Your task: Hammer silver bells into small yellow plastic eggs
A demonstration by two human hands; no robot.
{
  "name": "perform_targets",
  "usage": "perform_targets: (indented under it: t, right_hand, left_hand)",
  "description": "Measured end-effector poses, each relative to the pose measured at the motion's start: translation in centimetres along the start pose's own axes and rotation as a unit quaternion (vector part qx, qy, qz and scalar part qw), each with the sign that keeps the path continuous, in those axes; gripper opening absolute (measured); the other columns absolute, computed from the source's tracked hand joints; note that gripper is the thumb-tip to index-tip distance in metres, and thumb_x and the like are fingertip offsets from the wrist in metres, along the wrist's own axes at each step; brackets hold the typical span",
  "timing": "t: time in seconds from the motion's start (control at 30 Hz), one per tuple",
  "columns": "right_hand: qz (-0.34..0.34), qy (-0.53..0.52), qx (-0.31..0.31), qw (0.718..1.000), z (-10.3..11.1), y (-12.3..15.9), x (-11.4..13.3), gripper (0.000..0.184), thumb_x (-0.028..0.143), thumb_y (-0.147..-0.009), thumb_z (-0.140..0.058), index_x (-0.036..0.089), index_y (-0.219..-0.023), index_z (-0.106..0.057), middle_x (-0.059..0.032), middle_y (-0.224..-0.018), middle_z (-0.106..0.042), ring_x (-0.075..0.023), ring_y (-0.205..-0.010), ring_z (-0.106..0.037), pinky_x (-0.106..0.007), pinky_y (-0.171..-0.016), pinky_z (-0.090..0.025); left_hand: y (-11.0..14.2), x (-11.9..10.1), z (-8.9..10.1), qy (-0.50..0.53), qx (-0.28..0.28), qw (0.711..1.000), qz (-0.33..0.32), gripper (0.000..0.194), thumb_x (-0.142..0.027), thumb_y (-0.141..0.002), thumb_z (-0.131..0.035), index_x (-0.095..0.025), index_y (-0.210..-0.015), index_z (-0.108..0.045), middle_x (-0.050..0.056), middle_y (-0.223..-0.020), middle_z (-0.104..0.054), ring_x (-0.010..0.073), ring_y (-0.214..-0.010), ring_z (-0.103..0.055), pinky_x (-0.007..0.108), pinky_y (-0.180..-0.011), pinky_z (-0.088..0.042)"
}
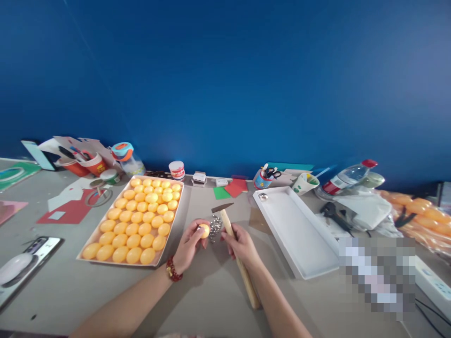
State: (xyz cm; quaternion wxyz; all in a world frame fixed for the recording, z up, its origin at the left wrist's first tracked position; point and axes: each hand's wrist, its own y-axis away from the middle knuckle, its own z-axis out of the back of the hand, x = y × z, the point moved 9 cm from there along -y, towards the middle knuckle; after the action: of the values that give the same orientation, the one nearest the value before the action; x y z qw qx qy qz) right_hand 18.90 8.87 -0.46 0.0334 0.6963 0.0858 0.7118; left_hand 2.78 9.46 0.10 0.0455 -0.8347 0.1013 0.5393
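Observation:
My left hand pinches an orange ping-pong ball between its fingers, above the table. A wooden-handled hammer is gripped in my right hand, its dark metal head pointing away from me and its handle slanting back toward me. Between the two hands lies a small heap of shiny silvery pieces, too small to name. To the left of my left hand, a shallow box holds rows of similar orange balls.
Right of my hands lies a white tray with a small silvery object in its far corner. A bottle, a bag of orange balls and a power strip sit farther right. Cups and a phone are left.

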Motion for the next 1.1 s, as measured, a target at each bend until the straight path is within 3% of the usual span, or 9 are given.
perform_targets:
  t: [0.1, 0.2, 0.27, 0.33, 0.47, 0.67, 0.87, 1.0, 1.1]
  right_hand:
    - [0.01, -0.004, 0.027, 1.0, -1.1, 0.6, 0.5, 0.026, 0.044, -0.084, -0.064, 0.018, -0.083, -0.058, 0.0077, -0.048, -0.052, -0.0066, -0.03, -0.038, -0.016, -0.028, -0.033]
    - [0.0, -0.035, 0.041, 0.999, -2.3, 1.1, 0.5, 0.031, 0.047, -0.082, -0.067, 0.019, -0.088, -0.057, 0.0086, -0.047, -0.051, -0.0064, -0.03, -0.039, -0.016, -0.028, -0.034]
    - [-0.02, -0.06, 0.034, 0.997, -2.6, 1.3, 0.2, 0.036, 0.049, -0.078, -0.072, 0.019, -0.093, -0.057, 0.0083, -0.05, -0.053, -0.006, -0.031, -0.04, -0.015, -0.028, -0.034]
    - [-0.04, -0.086, 0.02, 0.995, -2.6, 1.5, 0.0, 0.041, 0.05, -0.075, -0.075, 0.019, -0.096, -0.057, 0.0089, -0.051, -0.052, -0.0054, -0.031, -0.039, -0.015, -0.028, -0.033]
    - [-0.066, -0.142, 0.018, 0.987, -2.6, 1.5, -0.2, 0.046, 0.052, -0.073, -0.075, 0.018, -0.097, -0.056, 0.0104, -0.047, -0.047, -0.0044, -0.031, -0.035, -0.013, -0.028, -0.031]
    - [-0.091, -0.209, 0.059, 0.972, -3.5, 1.8, 0.0, 0.045, 0.046, -0.07, -0.079, 0.017, -0.098, -0.058, 0.006, -0.055, -0.057, -0.0029, -0.033, -0.035, -0.012, -0.028, -0.031]
    - [-0.127, -0.31, 0.058, 0.94, -3.8, 1.7, -1.3, 0.039, 0.04, -0.069, -0.079, 0.016, -0.095, -0.062, 0.0062, -0.05, -0.054, -0.0034, -0.033, -0.032, -0.012, -0.028, -0.029]
    - [-0.142, -0.344, 0.075, 0.925, -4.1, 1.7, -1.9, 0.034, 0.037, -0.071, -0.079, 0.017, -0.091, -0.062, 0.0072, -0.048, -0.051, -0.0027, -0.033, -0.03, -0.011, -0.029, -0.027]
    - [-0.143, -0.347, 0.096, 0.922, -4.6, 1.9, -1.7, 0.036, 0.041, -0.071, -0.079, 0.017, -0.091, -0.06, 0.0061, -0.052, -0.053, -0.0028, -0.034, -0.031, -0.011, -0.028, -0.027]
  left_hand:
    - [0.1, 0.0, -0.5, -0.01, 0.028, 0.999, -0.012, 0.03, -0.039, -0.09, -0.058, -0.016, -0.108, -0.064, -0.002, -0.067, -0.055, 0.01, -0.057, -0.049, 0.023, -0.057, -0.044]
    - [0.5, -0.7, -1.5, -0.056, 0.071, 0.995, -0.04, 0.033, -0.038, -0.091, -0.058, -0.018, -0.115, -0.065, 0.008, -0.1, -0.062, 0.0146, -0.074, -0.058, 0.026, -0.064, -0.05]
    - [0.9, -1.2, -2.1, -0.092, 0.095, 0.99, -0.057, 0.037, -0.036, -0.088, -0.062, -0.021, -0.122, -0.064, 0.012, -0.126, -0.055, 0.023, -0.098, -0.059, 0.029, -0.072, -0.054]
    - [1.2, -1.1, -2.6, -0.113, 0.115, 0.985, -0.059, 0.045, -0.033, -0.086, -0.064, -0.025, -0.131, -0.058, 0.012, -0.135, -0.05, 0.0275, -0.113, -0.055, 0.031, -0.079, -0.054]
    - [1.6, -0.9, -2.4, -0.135, 0.103, 0.983, -0.066, 0.053, -0.026, -0.087, -0.064, -0.025, -0.138, -0.049, 0.011, -0.124, -0.059, 0.0231, -0.101, -0.061, 0.033, -0.082, -0.054]
    - [1.8, -2.2, -2.5, -0.22, 0.086, 0.963, -0.129, 0.037, -0.023, -0.077, -0.075, -0.021, -0.113, -0.065, 0.011, -0.114, -0.064, 0.0257, -0.102, -0.062, 0.036, -0.089, -0.051]
    - [2.0, -2.2, -2.6, -0.189, 0.098, 0.968, -0.134, 0.051, -0.023, -0.077, -0.076, -0.022, -0.125, -0.059, 0.011, -0.12, -0.061, 0.0245, -0.098, -0.063, 0.034, -0.084, -0.052]
    - [2.0, -2.6, -2.5, -0.212, 0.094, 0.961, -0.148, 0.043, -0.024, -0.078, -0.075, -0.022, -0.119, -0.065, 0.013, -0.119, -0.063, 0.0278, -0.107, -0.06, 0.036, -0.088, -0.05]
    - [1.9, -2.8, -2.5, -0.252, 0.1, 0.95, -0.152, 0.04, -0.025, -0.077, -0.075, -0.023, -0.116, -0.067, 0.012, -0.114, -0.066, 0.0269, -0.101, -0.062, 0.035, -0.085, -0.05]
